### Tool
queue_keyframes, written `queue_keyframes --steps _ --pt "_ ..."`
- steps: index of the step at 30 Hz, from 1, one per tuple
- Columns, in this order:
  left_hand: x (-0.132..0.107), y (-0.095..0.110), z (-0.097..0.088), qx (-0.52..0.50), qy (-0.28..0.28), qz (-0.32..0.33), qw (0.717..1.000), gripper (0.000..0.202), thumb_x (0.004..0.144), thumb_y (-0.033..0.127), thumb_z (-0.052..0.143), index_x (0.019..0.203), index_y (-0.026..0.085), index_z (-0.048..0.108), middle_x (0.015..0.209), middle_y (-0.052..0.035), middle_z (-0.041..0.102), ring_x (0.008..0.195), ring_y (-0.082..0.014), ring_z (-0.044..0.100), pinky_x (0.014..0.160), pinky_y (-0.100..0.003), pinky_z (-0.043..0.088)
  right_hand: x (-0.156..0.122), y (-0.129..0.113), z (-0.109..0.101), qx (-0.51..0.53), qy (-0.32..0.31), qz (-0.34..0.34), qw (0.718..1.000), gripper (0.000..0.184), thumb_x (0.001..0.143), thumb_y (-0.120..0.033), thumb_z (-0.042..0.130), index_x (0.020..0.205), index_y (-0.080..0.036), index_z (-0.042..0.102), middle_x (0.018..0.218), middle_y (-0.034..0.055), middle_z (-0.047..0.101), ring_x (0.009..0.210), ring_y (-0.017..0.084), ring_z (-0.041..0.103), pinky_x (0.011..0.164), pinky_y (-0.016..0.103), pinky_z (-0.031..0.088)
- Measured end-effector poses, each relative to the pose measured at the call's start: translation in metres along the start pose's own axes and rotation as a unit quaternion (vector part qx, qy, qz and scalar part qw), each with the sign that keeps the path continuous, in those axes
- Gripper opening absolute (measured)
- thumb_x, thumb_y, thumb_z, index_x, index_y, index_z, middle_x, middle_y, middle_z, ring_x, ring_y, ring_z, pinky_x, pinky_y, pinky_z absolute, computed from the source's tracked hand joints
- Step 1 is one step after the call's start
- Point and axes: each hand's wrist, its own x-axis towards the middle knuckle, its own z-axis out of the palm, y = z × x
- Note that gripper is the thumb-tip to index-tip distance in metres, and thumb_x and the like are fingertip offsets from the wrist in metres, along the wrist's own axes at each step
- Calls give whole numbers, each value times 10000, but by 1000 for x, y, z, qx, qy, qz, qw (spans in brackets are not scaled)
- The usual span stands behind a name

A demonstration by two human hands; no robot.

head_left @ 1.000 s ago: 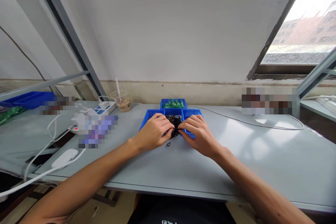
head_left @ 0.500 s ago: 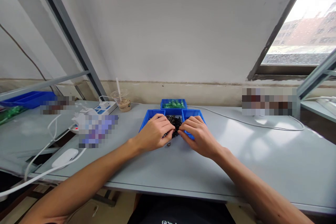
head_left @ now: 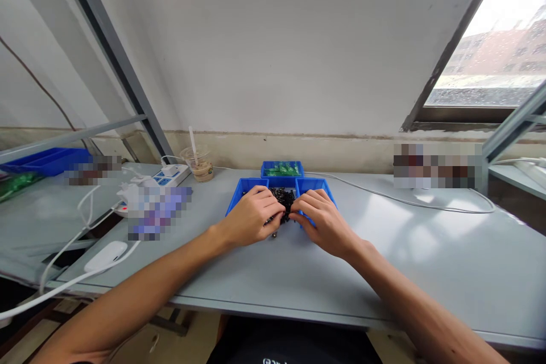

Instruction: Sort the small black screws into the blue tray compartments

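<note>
Just in front of a pile of small black parts [head_left: 280,197], my left hand [head_left: 256,214] has its thumb and fingertips pinched together. Facing it, my right hand [head_left: 321,219] is also pinched, its fingertips close to those of the left. Whatever sits between the fingertips is too small to make out. A blue bin [head_left: 234,195] stands behind my left hand and another blue bin [head_left: 327,186] behind my right. The pile lies between these bins. One small loose part [head_left: 274,235] rests on the grey table [head_left: 273,278] below my hands.
Behind the pile stands a blue bin of green pieces [head_left: 282,169]. To the left are a plastic cup with a straw [head_left: 200,166], a power strip [head_left: 174,175], a white case-like object [head_left: 106,256] and white cables. A cable [head_left: 384,198] runs across the right side.
Both hands stay in nearly the same place beside the pile. My right fingers have shifted very slightly; otherwise the scene looks the same.
</note>
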Motion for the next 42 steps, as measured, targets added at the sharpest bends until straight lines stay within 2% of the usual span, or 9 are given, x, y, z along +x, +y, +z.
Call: queue_keyframes --steps 7,14,19,21,25,29,35,39,42 --pt "0 0 0 -5 -3 -2 1000 195 1005 221 506 978 165 692 861 -47 713 859 -186 623 926 -383 457 -1 0 1 -3 0 -7 1000 123 1031 -315 585 1011 -195 603 908 40 669 832 187 539 835 345 362" --pt "0 1 2 -6 -5 4 1000 192 1000 222 513 956 159 689 852 -44 707 848 -182 612 936 -388 458 0 0 1 -6 -20 -5 1000 208 1070 -299 499 925 -195 607 873 39 663 829 182 537 813 339 355" --pt "-1 1 2 -4 -15 5 1000 198 1004 227 502 962 162 684 852 -48 702 858 -189 606 933 -391 458 -1 0 0 -4 -30 2 1000 134 1023 -330 599 1038 -198 618 924 47 674 863 194 553 844 350 379" --pt "-1 1 2 -6 -18 6 1000 195 1005 227 502 958 167 681 844 -46 700 852 -189 607 932 -389 456 -1 0 1 -6 -24 0 1000 117 1032 -303 578 1001 -196 612 904 44 667 838 188 544 830 347 381" --pt "0 2 2 -5 -16 10 1000 179 998 220 512 951 173 678 842 -38 706 850 -187 613 937 -383 451 0 0 1 -3 -31 -11 999 203 1070 -291 497 930 -196 609 855 38 670 812 183 539 811 346 366" --pt "1 4 2 0 -17 13 1000 186 998 218 507 926 168 671 838 -40 700 842 -186 608 926 -379 451 -1 0 1 0 -34 -7 999 130 1038 -317 575 1022 -192 608 916 45 676 858 191 551 838 348 365" --pt "1 4 1 -3 -17 14 1000 178 996 216 513 915 168 664 828 -35 693 833 -184 599 916 -377 451 -1 0 1 1 -41 -11 999 181 1066 -279 505 927 -195 583 864 35 651 808 178 519 806 339 362" --pt "0 4 2 -5 -20 13 1000 180 1001 223 512 921 166 663 846 -39 695 842 -183 597 923 -380 449 -2 0 1 6 -29 -2 1000 132 1030 -327 589 1008 -196 584 932 48 671 839 187 537 827 344 374" --pt "0 3 2 -5 -19 14 1000 179 998 219 510 920 169 663 834 -36 691 833 -181 599 920 -380 450 -1 0 1 0 -16 -6 1000 112 1028 -291 586 970 -197 568 905 37 662 800 177 528 813 336 374"
